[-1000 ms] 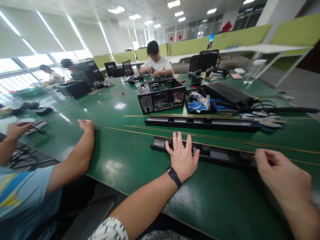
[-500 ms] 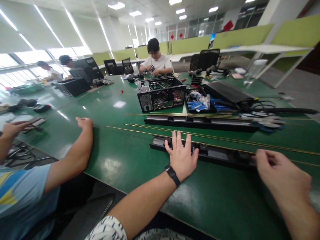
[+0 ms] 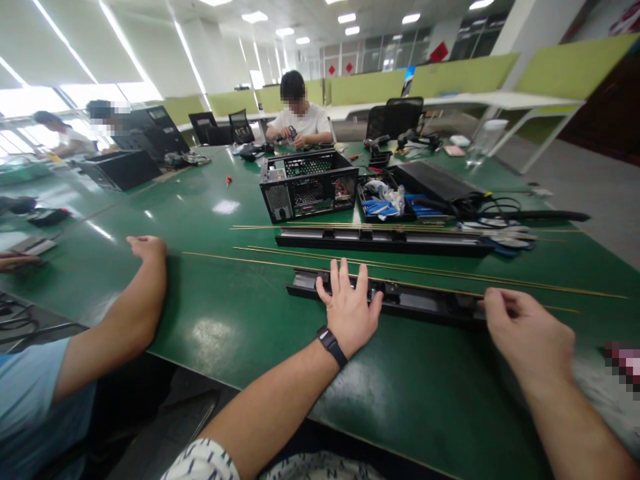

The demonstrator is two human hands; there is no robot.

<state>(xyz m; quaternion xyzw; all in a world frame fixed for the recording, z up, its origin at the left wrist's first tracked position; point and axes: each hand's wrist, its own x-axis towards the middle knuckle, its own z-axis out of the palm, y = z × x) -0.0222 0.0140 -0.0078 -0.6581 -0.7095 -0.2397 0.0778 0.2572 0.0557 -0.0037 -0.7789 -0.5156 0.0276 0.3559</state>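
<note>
A long black channel rail (image 3: 425, 305) lies on the green table before me. My left hand (image 3: 350, 300) rests over its left part, fingers spread and pointing away from me. A thin brass-coloured rod (image 3: 235, 259) runs along this rail, passes under my left fingers and sticks out past both ends. At the rail's right end my right hand (image 3: 530, 333) is closed in a pinch on the rod; the fingertips are partly hidden. More thin rods (image 3: 500, 275) lie just behind. Farther back is a second black rail (image 3: 435, 248) with rods along its far side.
Behind the rails stand an open black computer case (image 3: 310, 190) and a tray of blue-and-white gloves (image 3: 385, 200). A neighbour's arm (image 3: 145, 280) leans on the table at left. Another person (image 3: 300, 120) works across the table. A clear bottle (image 3: 485, 143) stands back right.
The view has swung slightly, so everything sits farther left. Both my hands keep their places on the rail and the rod. The neighbour's other hand at far left is now mostly out of view.
</note>
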